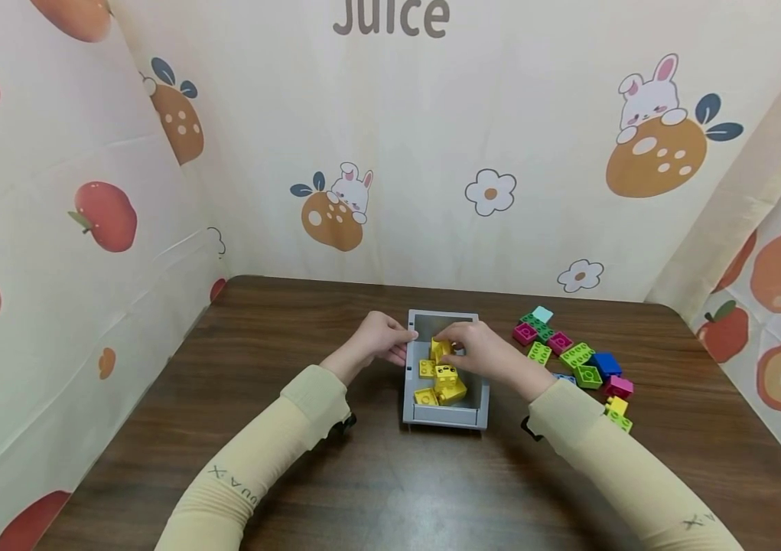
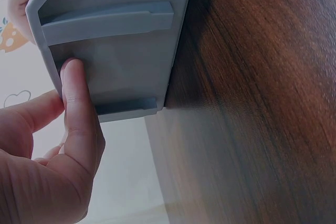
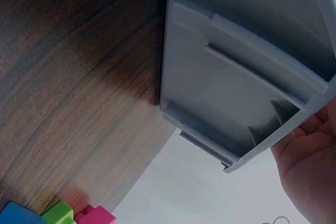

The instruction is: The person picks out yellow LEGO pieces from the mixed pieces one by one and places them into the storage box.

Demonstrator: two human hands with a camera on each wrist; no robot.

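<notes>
A grey plastic bin (image 1: 445, 415) stands on the table with several yellow toy building blocks (image 1: 453, 392) inside. One of them bears a printed face. My left hand (image 1: 385, 337) pinches the rim of the bin's left wall; in the left wrist view its thumb and a finger (image 2: 77, 93) lie on either side of that wall. My right hand (image 1: 483, 348) reaches over the right wall and holds a yellow block (image 1: 439, 350) near the bin's far end. In the right wrist view the right hand (image 3: 310, 161) shows beyond the rim, its fingertips hidden by the bin.
Several loose blocks lie on the table to the right, among them a blue block (image 1: 606, 363), a lime block (image 1: 577, 354) and a magenta block (image 1: 619, 386). A printed curtain (image 1: 418, 207) hangs behind the brown table (image 1: 280, 321).
</notes>
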